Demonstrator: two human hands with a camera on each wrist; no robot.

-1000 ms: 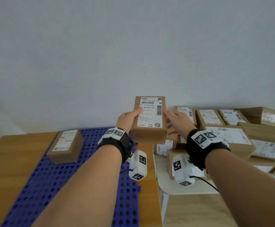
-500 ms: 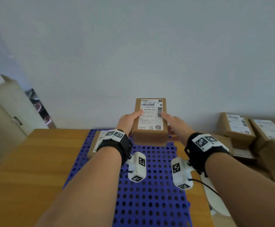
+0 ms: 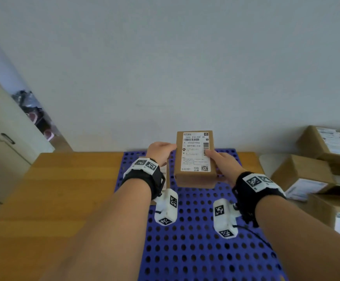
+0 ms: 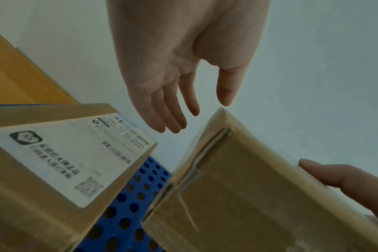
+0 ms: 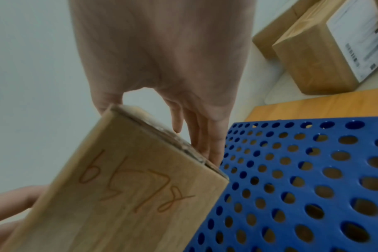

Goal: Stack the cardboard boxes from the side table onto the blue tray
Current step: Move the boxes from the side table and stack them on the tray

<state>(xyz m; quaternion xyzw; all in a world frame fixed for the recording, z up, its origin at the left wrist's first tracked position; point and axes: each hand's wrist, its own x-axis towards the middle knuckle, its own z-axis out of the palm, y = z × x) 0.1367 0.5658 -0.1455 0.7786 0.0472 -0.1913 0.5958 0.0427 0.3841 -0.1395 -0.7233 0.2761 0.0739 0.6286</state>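
Gripping the labelled cardboard box (image 3: 194,157) above the blue tray (image 3: 205,240), the right hand (image 3: 222,164) held it; the left hand (image 3: 161,153) hovered open, beside.

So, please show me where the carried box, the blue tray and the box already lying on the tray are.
carried box (image 3: 195,154): head view, on its white label.
blue tray (image 3: 195,250): head view, on its bare perforated surface.
box on the tray (image 4: 60,160): left wrist view, on its white label.

Bare blue tray (image 3: 195,250) nearside, resting box (image 4: 54,162) seemingly blocking far-left
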